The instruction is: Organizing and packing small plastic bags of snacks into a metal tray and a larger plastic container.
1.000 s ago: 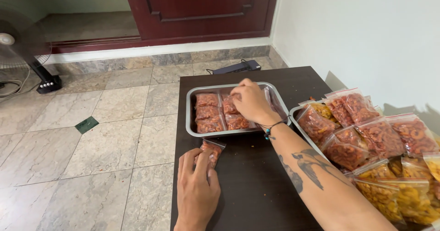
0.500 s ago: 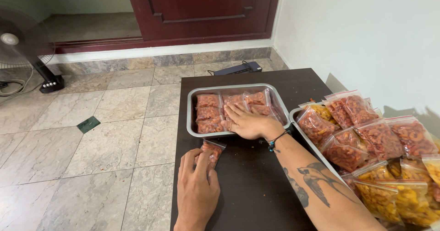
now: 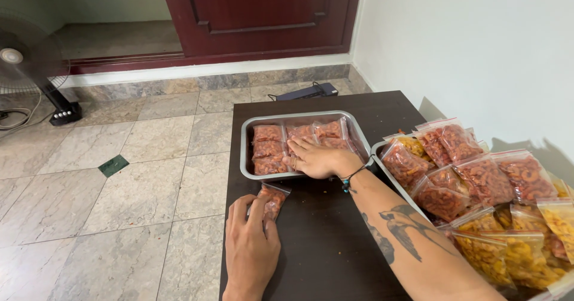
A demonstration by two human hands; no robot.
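left hand pinching a small clear bag of reddish snacks at its fingertips, on the dark table; right hand flat, fingers spread, pressing packed bags inside the grey metal tray

Two hands show: the left hand and the right hand. There is one metal tray holding about six red snack packets, and one loose red snack packet on the single dark table. One floor fan stands aside; the piled bags at right overlap too much to count exactly.
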